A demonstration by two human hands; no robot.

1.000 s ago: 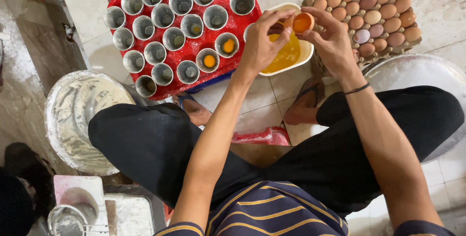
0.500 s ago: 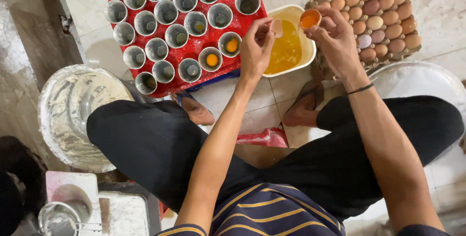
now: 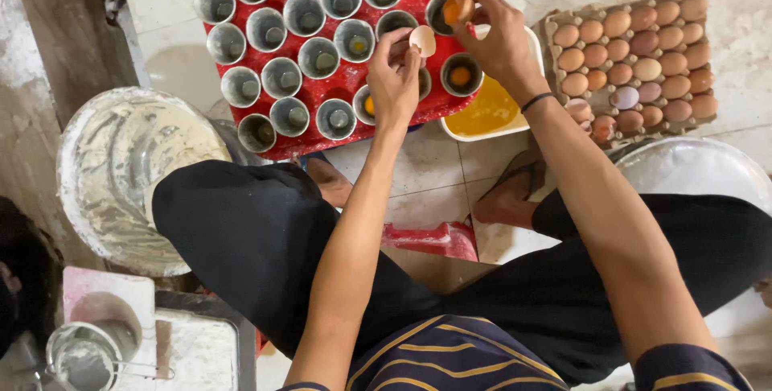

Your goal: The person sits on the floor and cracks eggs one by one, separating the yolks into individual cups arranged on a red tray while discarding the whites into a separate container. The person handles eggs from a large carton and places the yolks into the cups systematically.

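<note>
My right hand [image 3: 494,41] holds an eggshell half with a yolk [image 3: 455,10] over a metal cup at the right edge of the red tray [image 3: 342,85]. My left hand [image 3: 394,81] holds an empty eggshell half [image 3: 422,40] above the tray's lower right cups. The tray carries several small metal cups [image 3: 320,59]; some on the right hold yolks [image 3: 459,76]. A white square bowl of yellow egg liquid [image 3: 486,113] sits beside the tray, partly under my right wrist.
A cardboard egg carton [image 3: 635,61] with several brown eggs lies at the right. A floured round pan [image 3: 129,174] sits at the left, a white basin rim [image 3: 700,170] at the right. A sieve and container [image 3: 88,343] are at the lower left. My knees and sandalled feet fill the middle.
Both hands moved left from over the white bowl to over the tray. The right hand carried the yolk-filled shell to a cup; the left brought its empty shell along.
</note>
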